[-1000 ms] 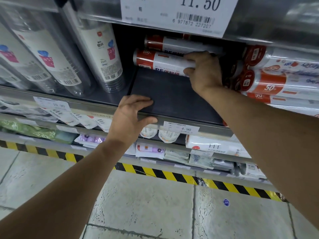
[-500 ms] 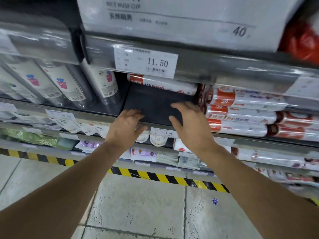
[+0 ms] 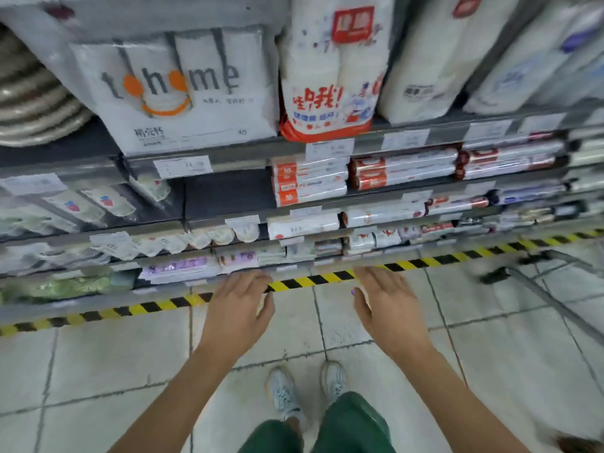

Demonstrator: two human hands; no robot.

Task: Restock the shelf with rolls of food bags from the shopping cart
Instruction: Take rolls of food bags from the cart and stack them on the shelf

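Both hands held out palms down, left [image 3: 237,310], right [image 3: 390,308], fingers relaxed, empty

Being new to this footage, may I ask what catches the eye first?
The empty left hand and right hand hover open at centre above the floor. Beyond them a yellow-black hazard stripe runs along the shelf base, and a white tohome pack with an orange smile sits top left.
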